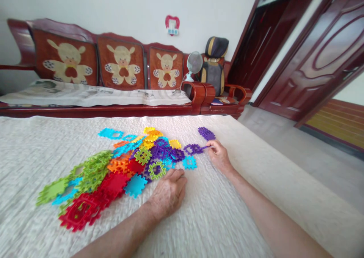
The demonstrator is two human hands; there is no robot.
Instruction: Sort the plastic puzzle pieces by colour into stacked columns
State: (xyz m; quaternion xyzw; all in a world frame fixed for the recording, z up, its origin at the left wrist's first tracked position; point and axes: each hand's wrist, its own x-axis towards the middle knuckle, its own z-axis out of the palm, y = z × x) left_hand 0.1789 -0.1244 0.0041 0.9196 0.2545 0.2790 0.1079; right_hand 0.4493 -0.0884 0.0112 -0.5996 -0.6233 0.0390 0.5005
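My right hand [218,156] pinches a purple interlocking plastic tile [204,148] between thumb and fingertips, held nearly edge-on. Close to its left lies a purple frame-shaped tile [191,149]; whether the two touch, I cannot tell. Beyond the hand is another purple tile [206,133]. My left hand [170,189] rests on the cloth at the near edge of the pile, fingers curled and pressed together. What is under those fingers, if anything, is hidden. Nearest to it are a green frame tile [157,170] and a blue tile [135,185]. A small blue tile [189,162] lies between both hands.
Red tiles [113,186], green tiles [54,191], orange tiles [121,165] and yellow tiles [152,137] overlap in a loose pile on the white textured cloth [227,224]. Behind the table stand a wooden sofa [136,112] and a small fan [195,62].
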